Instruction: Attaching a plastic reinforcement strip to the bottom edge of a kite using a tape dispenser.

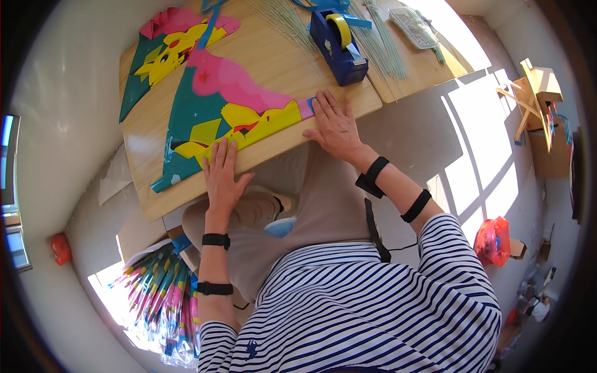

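A thin printed kite sheet (230, 87) in green, pink and yellow lies on the wooden table (149, 118). Its near edge forms a narrow straight fold along the table's front. Flat on the yellow part near the left end of that edge rests my left hand (222, 177), fingers stretched out. My right hand (337, 127) is spread at the right end of the edge, its fingertips by a small blue patch on the pink tip. Neither hand grips anything that I can see.
Behind my right hand stands a blue tape dispenser (339, 50) with yellow tape. Thin pale rods (382, 50) and a clear plastic tray (413, 28) lie beyond it. Another printed sheet (140, 81) is at the far left. Rolled, bagged bundles (165, 292) stand low at my left.
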`<state>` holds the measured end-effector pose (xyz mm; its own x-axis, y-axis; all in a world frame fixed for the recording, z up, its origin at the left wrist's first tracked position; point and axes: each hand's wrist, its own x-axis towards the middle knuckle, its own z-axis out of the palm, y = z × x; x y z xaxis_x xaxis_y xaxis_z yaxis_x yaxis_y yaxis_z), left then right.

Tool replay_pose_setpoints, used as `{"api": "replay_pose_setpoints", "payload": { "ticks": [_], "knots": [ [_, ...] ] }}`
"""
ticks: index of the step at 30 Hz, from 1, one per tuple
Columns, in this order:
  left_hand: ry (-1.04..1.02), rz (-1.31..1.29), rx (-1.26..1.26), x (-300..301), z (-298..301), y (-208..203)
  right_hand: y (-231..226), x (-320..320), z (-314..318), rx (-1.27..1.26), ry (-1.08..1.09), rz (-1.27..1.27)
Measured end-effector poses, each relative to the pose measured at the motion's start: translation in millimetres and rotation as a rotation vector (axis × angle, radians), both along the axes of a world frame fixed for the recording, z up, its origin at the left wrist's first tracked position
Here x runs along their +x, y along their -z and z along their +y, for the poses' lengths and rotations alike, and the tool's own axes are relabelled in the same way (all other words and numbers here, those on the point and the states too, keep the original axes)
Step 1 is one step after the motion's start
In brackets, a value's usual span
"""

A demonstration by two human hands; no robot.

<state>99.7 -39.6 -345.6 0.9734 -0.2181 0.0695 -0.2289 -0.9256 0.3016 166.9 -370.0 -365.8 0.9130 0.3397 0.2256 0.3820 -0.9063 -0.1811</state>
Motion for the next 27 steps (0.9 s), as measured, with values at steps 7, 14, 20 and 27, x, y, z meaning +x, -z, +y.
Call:
{"api": "replay_pose_setpoints", "payload": {
  "ticks": [7,14,20,27],
  "knots": [
    [0.0,-0.032,-0.004,-0.2,1.1,3.8,-17.0,-2.5,38.8,-0.053,-0.163,-0.122],
    [0.012,-0.032,-0.003,2.1,1.5,6.4,-4.1,-9.1,101.5,0.029,-0.381,-0.101],
    [-0.008,-0.012,0.003,-2.4,1.7,6.6,0.7,2.1,62.4,0.041,-0.267,-0.059],
    [-0.008,-0.002,0.007,0.8,-2.9,-0.4,-4.1,9.0,30.4,-0.015,-0.153,-0.065]
  ]
}}
